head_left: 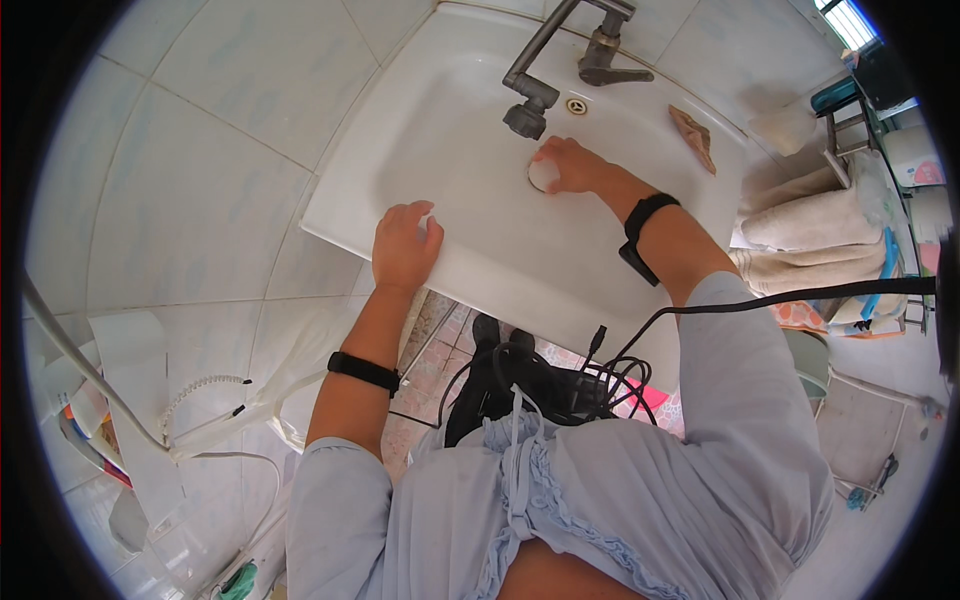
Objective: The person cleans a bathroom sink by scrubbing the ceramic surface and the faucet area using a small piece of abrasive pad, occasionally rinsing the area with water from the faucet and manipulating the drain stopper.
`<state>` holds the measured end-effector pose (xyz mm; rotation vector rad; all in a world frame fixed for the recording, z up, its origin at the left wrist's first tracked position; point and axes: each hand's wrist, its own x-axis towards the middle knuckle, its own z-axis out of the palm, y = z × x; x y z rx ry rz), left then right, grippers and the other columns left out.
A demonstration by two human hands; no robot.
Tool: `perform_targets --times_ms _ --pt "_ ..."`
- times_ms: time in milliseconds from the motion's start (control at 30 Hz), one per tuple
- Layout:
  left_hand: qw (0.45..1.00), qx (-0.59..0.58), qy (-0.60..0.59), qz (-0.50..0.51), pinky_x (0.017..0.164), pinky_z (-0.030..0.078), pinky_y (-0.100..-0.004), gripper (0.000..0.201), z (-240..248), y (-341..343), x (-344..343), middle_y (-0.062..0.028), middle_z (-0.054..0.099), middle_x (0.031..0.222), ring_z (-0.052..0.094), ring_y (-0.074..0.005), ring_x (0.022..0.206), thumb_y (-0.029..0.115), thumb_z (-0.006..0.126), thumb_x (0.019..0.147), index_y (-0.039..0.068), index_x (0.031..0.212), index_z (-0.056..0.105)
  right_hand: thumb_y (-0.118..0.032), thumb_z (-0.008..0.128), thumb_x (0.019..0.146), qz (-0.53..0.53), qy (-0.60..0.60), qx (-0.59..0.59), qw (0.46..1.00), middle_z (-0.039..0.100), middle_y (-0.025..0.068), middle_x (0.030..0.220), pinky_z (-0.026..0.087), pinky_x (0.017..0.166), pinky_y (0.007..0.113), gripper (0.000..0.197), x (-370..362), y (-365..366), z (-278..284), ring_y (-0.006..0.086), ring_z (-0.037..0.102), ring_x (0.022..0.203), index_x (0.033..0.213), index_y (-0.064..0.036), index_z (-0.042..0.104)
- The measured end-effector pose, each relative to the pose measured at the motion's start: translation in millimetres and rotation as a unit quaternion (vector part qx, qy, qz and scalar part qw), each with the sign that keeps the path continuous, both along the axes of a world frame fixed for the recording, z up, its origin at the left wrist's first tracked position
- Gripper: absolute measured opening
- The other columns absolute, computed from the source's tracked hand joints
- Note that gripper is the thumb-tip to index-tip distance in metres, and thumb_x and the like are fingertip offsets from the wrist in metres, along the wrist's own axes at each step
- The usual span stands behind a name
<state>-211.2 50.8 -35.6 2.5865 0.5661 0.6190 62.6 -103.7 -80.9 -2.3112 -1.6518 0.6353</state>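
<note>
My right hand (572, 166) is down in the white sink (450, 140), its fingers curled on a small white round thing (544, 176) low in the basin. That thing is partly hidden by the fingers, and I cannot make out its kind. My left hand (406, 246) rests at the sink's front left edge, thumb apart from the bent fingers, with nothing seen in it. Above the right hand hangs the grey jointed faucet spout (526, 115), with no water visible from it.
A brown crumpled piece (692, 138) lies on the sink's right ledge. The faucet lever (615, 75) is at the back, above an overflow hole (576, 105). Folded towels (815, 225) fill a rack at right. Black cables (625, 375) dangle before me; a white hose (90, 365) runs at left.
</note>
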Motion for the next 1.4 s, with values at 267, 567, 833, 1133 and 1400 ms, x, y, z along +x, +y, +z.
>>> perform_targets --times_ms 267,567,833,1133,1400 --pt "1.000 0.003 -0.027 0.000 0.073 0.043 -0.0382 0.016 2 -4 6 -0.0081 0.058 0.080 0.053 -0.0266 0.081 0.013 0.055 0.075 0.006 0.089 0.059 -0.001 0.051 0.070 -0.010 -0.056 -0.056 0.997 0.042 0.0115 0.123 0.042 0.088 0.039 0.045 -13 -11 -7 0.0319 0.045 0.106 0.115 -0.0074 0.050" --pt "1.000 -0.003 -0.021 0.011 0.073 0.043 -0.0387 0.014 1 -5 7 -0.0078 0.057 0.080 0.053 -0.0269 0.082 0.013 0.055 0.075 0.008 0.088 0.059 -0.006 0.046 0.077 -0.051 0.006 -0.115 0.992 0.035 0.0057 0.133 0.039 0.092 0.036 0.041 -23 -32 -5 0.0254 0.041 0.116 0.119 -0.0073 0.048" --pt "1.000 0.006 -0.020 0.002 0.073 0.043 -0.0385 0.013 0 -4 5 -0.0082 0.057 0.078 0.053 -0.0271 0.082 0.013 0.053 0.077 0.007 0.087 0.058 -0.014 0.051 0.080 -0.009 0.011 -0.158 0.987 0.035 0.0038 0.134 0.035 0.096 0.034 0.041 -31 -29 17 0.0240 0.037 0.120 0.120 -0.0091 0.047" --pt "1.000 0.005 -0.009 0.004 0.074 0.043 -0.0382 0.014 0 -3 7 -0.0081 0.057 0.079 0.053 -0.0268 0.082 0.013 0.053 0.077 0.007 0.089 0.058 -0.003 0.042 0.077 -0.023 -0.063 -0.052 0.996 0.038 0.0032 0.133 0.041 0.090 0.035 0.046 -24 -33 -5 0.0227 0.045 0.114 0.122 -0.0103 0.045" --pt "1.000 0.012 -0.001 -0.002 0.077 0.042 -0.0388 0.016 -2 -5 3 -0.0076 0.057 0.083 0.053 -0.0264 0.085 0.015 0.055 0.077 0.009 0.091 0.058 -0.002 0.047 0.073 -0.044 -0.111 -0.180 0.976 0.049 0.0093 0.107 0.046 0.081 0.033 0.034 -45 -10 -13 0.0247 0.052 0.102 0.106 -0.0049 0.047"
